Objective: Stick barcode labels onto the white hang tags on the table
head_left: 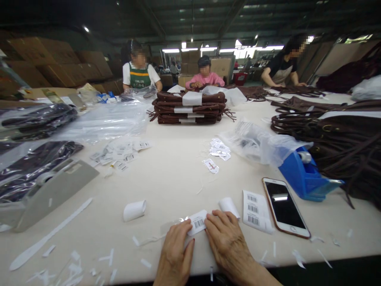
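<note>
So the barcode tag lies on the table, near the front edge, between both hands. Left hand has its fingers loosely bent at one end, right hand the same at the other; can't tell if either actually pinches it. My guess is that keeps it flat and straight. It's small, white, bars facing up, clear strip by its left end.

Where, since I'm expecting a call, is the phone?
In the head view, the phone lies at right, between the barcode sheet and blue tape dispenser.
</note>
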